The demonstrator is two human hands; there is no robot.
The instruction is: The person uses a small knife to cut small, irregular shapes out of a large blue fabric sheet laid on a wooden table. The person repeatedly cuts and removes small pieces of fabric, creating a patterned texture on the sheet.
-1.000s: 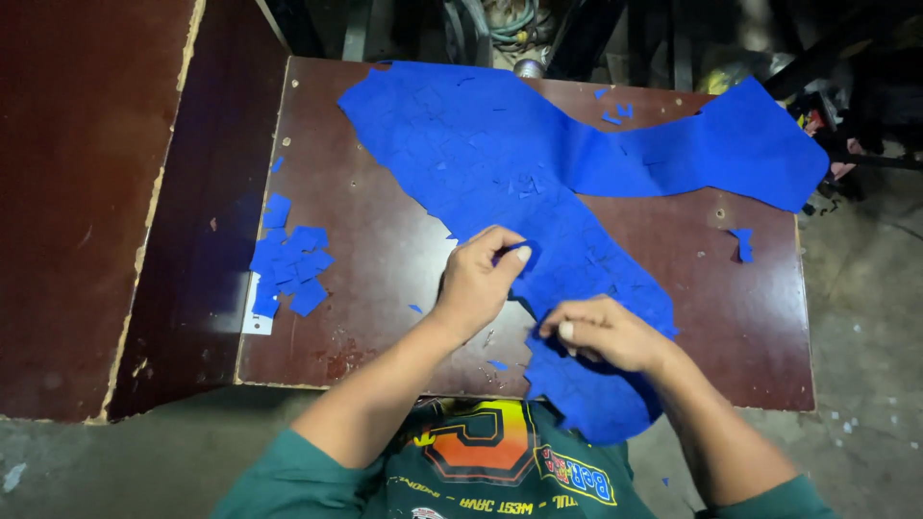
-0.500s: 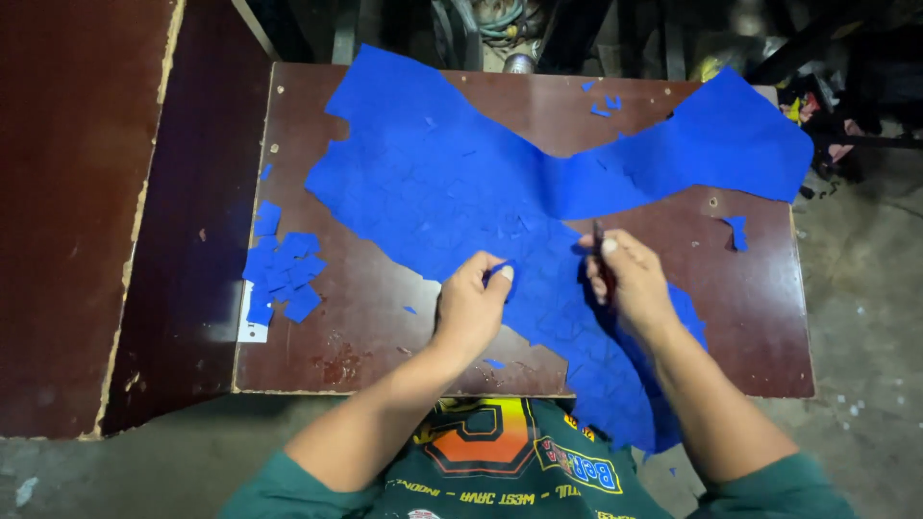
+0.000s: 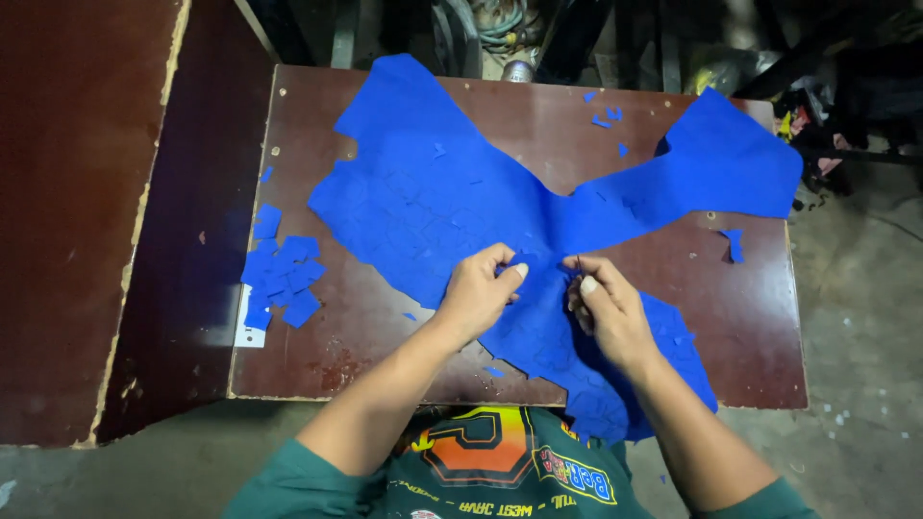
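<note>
A large blue sheet (image 3: 433, 192) with cut outlines lies spread over the brown table (image 3: 673, 96), and its near end hangs over the front edge. My left hand (image 3: 478, 296) rests on the sheet near its middle, fingers curled and pinching the material. Close beside it, my right hand (image 3: 606, 309) is closed around a thin dark tool (image 3: 578, 266) whose tip touches the sheet. The two hands are a few centimetres apart.
A pile of small cut blue pieces (image 3: 279, 277) lies on the table's left side, partly on a white card (image 3: 248, 333). Loose blue scraps (image 3: 733, 242) dot the right and far side. A darker lower surface (image 3: 87, 192) adjoins on the left. Clutter stands behind the table.
My right hand has moved from the sheet's near end up to its middle, beside the left hand. The left hand has stayed on the sheet, shifting slightly.
</note>
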